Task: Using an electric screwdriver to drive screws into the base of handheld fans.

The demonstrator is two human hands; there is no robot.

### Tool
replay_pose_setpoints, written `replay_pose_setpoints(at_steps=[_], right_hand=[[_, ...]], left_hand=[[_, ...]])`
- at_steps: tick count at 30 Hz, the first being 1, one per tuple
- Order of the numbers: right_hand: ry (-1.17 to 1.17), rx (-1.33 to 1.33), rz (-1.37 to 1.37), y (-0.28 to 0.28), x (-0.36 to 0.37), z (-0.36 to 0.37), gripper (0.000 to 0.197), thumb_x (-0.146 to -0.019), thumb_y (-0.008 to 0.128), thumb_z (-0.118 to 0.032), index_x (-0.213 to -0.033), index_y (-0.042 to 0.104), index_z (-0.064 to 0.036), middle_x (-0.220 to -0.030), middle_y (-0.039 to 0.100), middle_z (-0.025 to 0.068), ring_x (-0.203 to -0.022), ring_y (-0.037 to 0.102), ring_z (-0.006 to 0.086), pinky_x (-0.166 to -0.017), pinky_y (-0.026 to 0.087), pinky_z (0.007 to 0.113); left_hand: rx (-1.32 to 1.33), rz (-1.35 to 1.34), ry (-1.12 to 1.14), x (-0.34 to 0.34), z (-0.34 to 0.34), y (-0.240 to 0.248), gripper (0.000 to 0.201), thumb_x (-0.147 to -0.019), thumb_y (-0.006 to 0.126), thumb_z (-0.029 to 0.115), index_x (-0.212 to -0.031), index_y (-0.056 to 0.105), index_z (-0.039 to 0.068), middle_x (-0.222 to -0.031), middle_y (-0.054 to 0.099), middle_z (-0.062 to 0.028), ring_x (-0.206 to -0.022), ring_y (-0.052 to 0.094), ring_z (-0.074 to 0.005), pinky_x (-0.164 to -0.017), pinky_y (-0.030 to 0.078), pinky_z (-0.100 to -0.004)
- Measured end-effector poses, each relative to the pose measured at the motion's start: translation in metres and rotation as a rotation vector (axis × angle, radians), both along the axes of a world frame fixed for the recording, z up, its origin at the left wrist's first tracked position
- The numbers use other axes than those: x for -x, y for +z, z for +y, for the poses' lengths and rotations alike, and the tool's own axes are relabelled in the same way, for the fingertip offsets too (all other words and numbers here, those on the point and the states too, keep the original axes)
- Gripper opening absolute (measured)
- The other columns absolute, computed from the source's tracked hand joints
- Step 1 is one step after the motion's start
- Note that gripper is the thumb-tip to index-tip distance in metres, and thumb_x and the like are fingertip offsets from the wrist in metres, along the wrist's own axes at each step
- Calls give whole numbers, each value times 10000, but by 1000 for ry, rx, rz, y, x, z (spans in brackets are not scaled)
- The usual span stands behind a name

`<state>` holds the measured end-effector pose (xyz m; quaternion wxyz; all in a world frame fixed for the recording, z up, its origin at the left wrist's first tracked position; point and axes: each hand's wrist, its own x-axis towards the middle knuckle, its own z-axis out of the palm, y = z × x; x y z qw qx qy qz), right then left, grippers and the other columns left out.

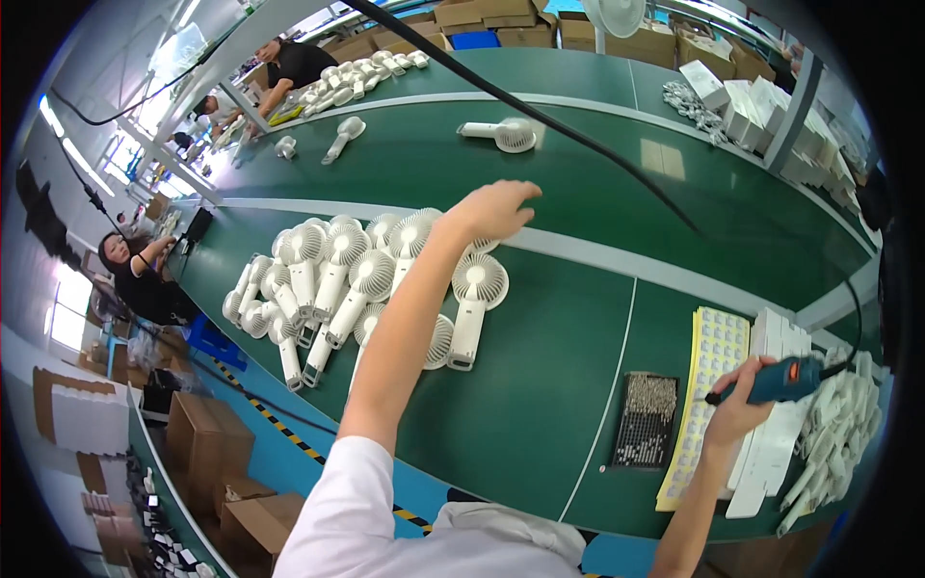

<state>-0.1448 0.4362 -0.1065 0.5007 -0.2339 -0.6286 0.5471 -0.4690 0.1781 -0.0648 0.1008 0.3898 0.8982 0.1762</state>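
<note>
My left hand (pixel 494 209) is stretched out over the rail behind the bench, its fingers extended and nothing in it. Beyond it, a white handheld fan (pixel 514 136) lies on the green conveyor belt. Under and beside my left forearm is a heap of white handheld fans (pixel 343 246); one fan (pixel 479 279) lies at the heap's right edge. At the right, my right hand (pixel 740 409) grips a blue electric screwdriver (pixel 782 380) with a cord. Below that hand are a yellow sheet of small pale pieces (pixel 713 337) and a black screw tray (pixel 646 419).
White handle parts (pixel 833 433) are piled at the far right. Another fan (pixel 344 140) rests on the belt. A black cable (pixel 540 116) crosses overhead. Co-workers (pixel 145 275) sit along the left, and white boxes (pixel 756 111) stand at the back right.
</note>
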Motion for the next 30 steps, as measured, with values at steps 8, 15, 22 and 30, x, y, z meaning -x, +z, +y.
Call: replay_pose_setpoints(at_steps=[8, 15, 22, 30], right_hand=[[-137, 69, -24, -6, -12, 9, 264, -947, 527, -103, -1160, 437, 24, -620, 477, 45, -458, 465, 120, -506, 403, 249], [-206, 116, -36, 2, -3, 7, 256, -957, 508, -142, -1150, 416, 0, -552, 482, 33, -434, 469, 100, -496, 405, 224], [-168, 87, -16, -1, -10, 8, 290, -957, 516, -127, -1194, 412, 4, -597, 473, 40, -442, 460, 113, -490, 394, 240], [-11, 77, 39, -1, -9, 4, 223, -960, 527, -113, -1137, 439, -11, -644, 474, 21, -497, 490, 101, -518, 409, 241]], left_hand=[[344, 378, 282, 142, 12, -53, 604, -835, 540, 131, -1391, 339, 9, -1342, 455, -221, -1243, 465, -363, -990, 407, -490], [166, 448, 330, 201, 23, -94, 719, -807, 547, 120, -1464, 260, 63, -1498, 277, -207, -1396, 248, -406, -1119, 261, -510], [245, 280, 374, 187, 61, -71, 618, -777, 565, 168, -1362, 424, 29, -1452, 328, -226, -1345, 317, -382, -1112, 251, -523], [37, -68, 572, 128, 79, -66, 879, -652, 740, 230, -1288, 321, -209, -1124, 612, -258, -1009, 640, -312, -878, 516, -364]])
